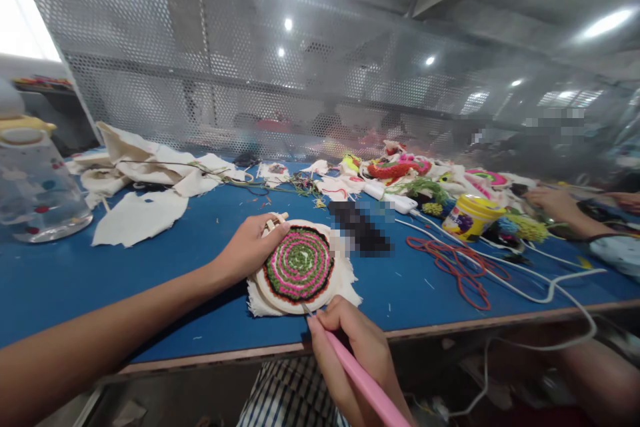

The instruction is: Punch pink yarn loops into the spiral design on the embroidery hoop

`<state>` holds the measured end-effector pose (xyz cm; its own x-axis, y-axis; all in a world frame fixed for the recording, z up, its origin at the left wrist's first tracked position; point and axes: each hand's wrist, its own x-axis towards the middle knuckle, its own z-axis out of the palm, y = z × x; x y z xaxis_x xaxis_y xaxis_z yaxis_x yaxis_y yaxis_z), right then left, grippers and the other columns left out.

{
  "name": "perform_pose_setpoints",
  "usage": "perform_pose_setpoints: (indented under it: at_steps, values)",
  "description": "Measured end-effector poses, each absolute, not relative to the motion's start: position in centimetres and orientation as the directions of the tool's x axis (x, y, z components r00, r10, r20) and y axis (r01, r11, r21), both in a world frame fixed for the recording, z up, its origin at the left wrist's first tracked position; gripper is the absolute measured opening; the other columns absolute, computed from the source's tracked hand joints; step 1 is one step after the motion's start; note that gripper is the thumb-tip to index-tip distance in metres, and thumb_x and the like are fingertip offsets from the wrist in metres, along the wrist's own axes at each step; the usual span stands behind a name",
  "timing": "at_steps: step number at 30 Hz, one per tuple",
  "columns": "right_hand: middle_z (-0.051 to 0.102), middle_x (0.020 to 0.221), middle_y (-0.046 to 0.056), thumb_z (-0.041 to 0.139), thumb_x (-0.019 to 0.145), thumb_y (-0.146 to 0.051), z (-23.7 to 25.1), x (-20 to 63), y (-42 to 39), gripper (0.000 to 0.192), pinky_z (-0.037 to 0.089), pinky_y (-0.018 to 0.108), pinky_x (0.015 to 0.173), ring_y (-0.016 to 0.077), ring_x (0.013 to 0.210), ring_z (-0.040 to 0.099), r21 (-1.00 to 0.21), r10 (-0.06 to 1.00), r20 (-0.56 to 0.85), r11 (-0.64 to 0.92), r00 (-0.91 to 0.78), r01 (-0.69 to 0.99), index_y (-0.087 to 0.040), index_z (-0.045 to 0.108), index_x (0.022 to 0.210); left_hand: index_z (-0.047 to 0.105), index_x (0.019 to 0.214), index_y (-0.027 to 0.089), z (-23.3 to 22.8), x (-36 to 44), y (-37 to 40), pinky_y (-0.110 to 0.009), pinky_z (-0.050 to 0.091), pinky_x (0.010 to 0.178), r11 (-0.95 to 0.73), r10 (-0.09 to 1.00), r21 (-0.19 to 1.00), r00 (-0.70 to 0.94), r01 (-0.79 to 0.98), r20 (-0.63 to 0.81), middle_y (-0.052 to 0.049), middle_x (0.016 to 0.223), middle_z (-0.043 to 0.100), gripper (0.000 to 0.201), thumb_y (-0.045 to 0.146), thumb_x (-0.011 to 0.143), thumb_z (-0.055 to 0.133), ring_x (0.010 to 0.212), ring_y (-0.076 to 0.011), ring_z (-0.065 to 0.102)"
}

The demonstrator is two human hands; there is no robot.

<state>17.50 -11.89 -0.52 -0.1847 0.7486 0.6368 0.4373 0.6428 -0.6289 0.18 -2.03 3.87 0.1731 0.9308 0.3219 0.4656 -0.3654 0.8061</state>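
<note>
A round embroidery hoop (266, 291) lies on the table near its front edge, with off-white cloth (351, 290) fraying out beneath it. Rings of green, pink and white yarn stitching (300, 257) fill the middle, bordered in black and orange-red. My left hand (256, 243) grips the hoop at its upper left, thumb on top near the wooden screw end. In my right hand (356, 347) is a punch needle (365, 377) with a thick pink handle. Its thin metal tip meets the lower rim area of the hoop; whether it pierces the cloth I cannot tell.
The blue table (210, 317) holds a water bottle (43, 180), cloth scraps (140, 217), a dark blurred object (360, 227), a white power strip (390, 197), a yellow tub (470, 217), red yarn (470, 273) and white cables (553, 287). Another person's hand (557, 207) is at right.
</note>
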Motion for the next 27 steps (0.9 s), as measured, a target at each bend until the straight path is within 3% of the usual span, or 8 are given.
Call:
perform_pose_setpoints:
  at_steps: [6, 12, 18, 23, 27]
  values:
    - [0.049, 0.064, -0.001, 0.046, 0.085, -0.016, -0.1, 17.2, -10.6, 0.015, 0.034, 0.02, 0.054, 0.0101, 0.056, 0.047, -0.549, 0.765, 0.591, 0.613, -0.254, 0.568, -0.019, 0.043, 0.07, 0.051, 0.067, 0.015, 3.5, 0.4, -2.0, -0.023, 0.039, 0.054, -0.317, 0.948, 0.875, 0.134, 0.367, 0.287, 0.001, 0.061, 0.05, 0.035, 0.049, 0.077, 0.048, 0.059, -0.0142, 0.046]
    - [0.052, 0.062, -0.002, 0.05, 0.081, -0.021, 0.8, 17.1, -9.7, 0.015, 0.035, 0.019, 0.054, 0.0103, 0.055, 0.047, -0.646, 0.844, 0.479, 0.524, -0.241, 0.555, -0.019, 0.044, 0.067, 0.06, 0.074, 0.013, 3.0, 0.1, -1.2, -0.024, 0.042, 0.056, -0.343, 0.939, 0.853, 0.152, 0.394, 0.307, -0.002, 0.066, 0.057, 0.038, 0.049, 0.076, 0.051, 0.065, -0.0175, 0.051]
    - [0.056, 0.066, -0.001, 0.054, 0.08, -0.021, 0.7, 17.9, -9.6, 0.011, 0.037, 0.019, 0.056, 0.0104, 0.059, 0.05, -0.717, 0.859, 0.479, 0.503, -0.184, 0.483, -0.018, 0.053, 0.07, 0.057, 0.063, 0.013, 3.5, -0.3, -1.2, -0.021, 0.031, 0.047, -0.312, 0.95, 0.885, 0.128, 0.347, 0.285, 0.002, 0.054, 0.046, 0.035, 0.047, 0.073, 0.056, 0.052, -0.0111, 0.04]
    - [0.06, 0.073, 0.001, 0.055, 0.081, -0.022, 0.5, 18.2, -9.5, 0.006, 0.041, 0.021, 0.059, 0.0126, 0.064, 0.054, -0.771, 0.886, 0.458, 0.435, -0.07, 0.465, -0.017, 0.058, 0.079, 0.06, 0.095, 0.012, 4.3, -0.8, -0.9, -0.022, 0.037, 0.053, -0.259, 0.963, 0.924, 0.155, 0.281, 0.222, 0.001, 0.067, 0.056, 0.038, 0.038, 0.067, 0.06, 0.057, -0.0131, 0.049]
    - [0.06, 0.076, 0.002, 0.054, 0.08, -0.018, 0.6, 18.4, -9.5, 0.004, 0.042, 0.022, 0.062, 0.0136, 0.068, 0.056, -0.755, 0.883, 0.458, 0.45, -0.107, 0.477, -0.018, 0.058, 0.078, 0.062, 0.088, 0.013, 4.8, -1.1, -0.6, -0.021, 0.036, 0.05, -0.248, 0.954, 0.902, 0.25, 0.353, 0.164, 0.002, 0.062, 0.055, 0.031, 0.034, 0.069, 0.051, 0.054, -0.0125, 0.048]
